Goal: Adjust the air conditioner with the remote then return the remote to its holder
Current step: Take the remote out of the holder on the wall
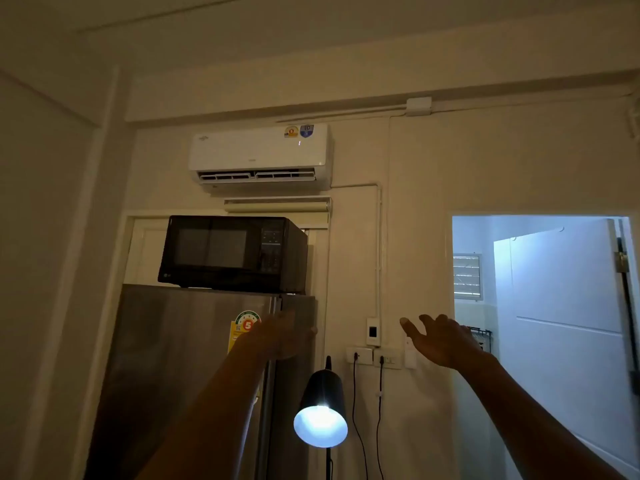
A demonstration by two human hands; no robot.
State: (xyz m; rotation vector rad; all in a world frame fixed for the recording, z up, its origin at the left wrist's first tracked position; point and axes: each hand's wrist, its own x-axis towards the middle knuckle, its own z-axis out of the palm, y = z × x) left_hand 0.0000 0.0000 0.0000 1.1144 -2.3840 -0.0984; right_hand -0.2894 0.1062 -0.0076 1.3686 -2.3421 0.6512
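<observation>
While both arms stretch forward into a dim room, neither of the hands grips anything. The left hand [282,336] is raised in front of a stainless-steel refrigerator [194,358], fingers loosely extended, empty. The right hand [441,339] reaches toward the wall with its fingers spread and slack — also empty.

Just beside the right hand's thumb, a narrow white holder [410,356] is fixed to the wall next to a row of power sockets [374,356]. A slim white shape appears to sit in it, probably the remote, though the hand partly hides it and the light is poor, so this cannot be confirmed.

High on the wall hangs the white air conditioner [259,155]. A small indicator light glows on its front and its lower louvre stands open, which suggests it is running. Below it, a black microwave [232,252] sits on top of the refrigerator. A black lamp [322,407] shines toward the camera low in the middle, and a bright doorway [540,306] opens at the right.

As for progress, there are two readings — either the right hand is about to take the remote out, with the adjusting and the return yet to do, or the remote is already back in place and the task is finished. One picture alone does not settle it.
</observation>
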